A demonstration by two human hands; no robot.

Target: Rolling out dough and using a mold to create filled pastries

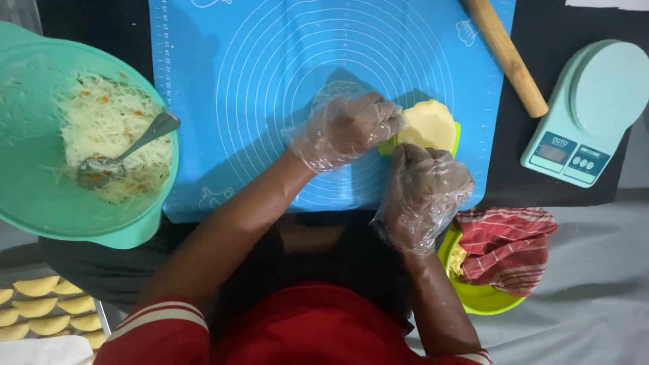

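Both my hands wear clear plastic gloves. My left hand (346, 128) and my right hand (422, 192) are closed on a green folding pastry mould (457, 138) that carries a pale yellow round of dough (430, 124). The mould rests on the right part of a blue silicone baking mat (257, 81). The left hand grips the mould's left edge, while the right hand covers its near edge. Most of the mould is hidden under the dough and my fingers.
A teal bowl (27, 196) of shredded filling with a metal spoon (128, 149) sits at left. A wooden rolling pin (508, 57) and a mint kitchen scale (585, 108) lie at right. Near me, a green bowl (483, 301) holds a red striped cloth (507, 247). Folded pastries (40, 311) fill a tray at lower left.
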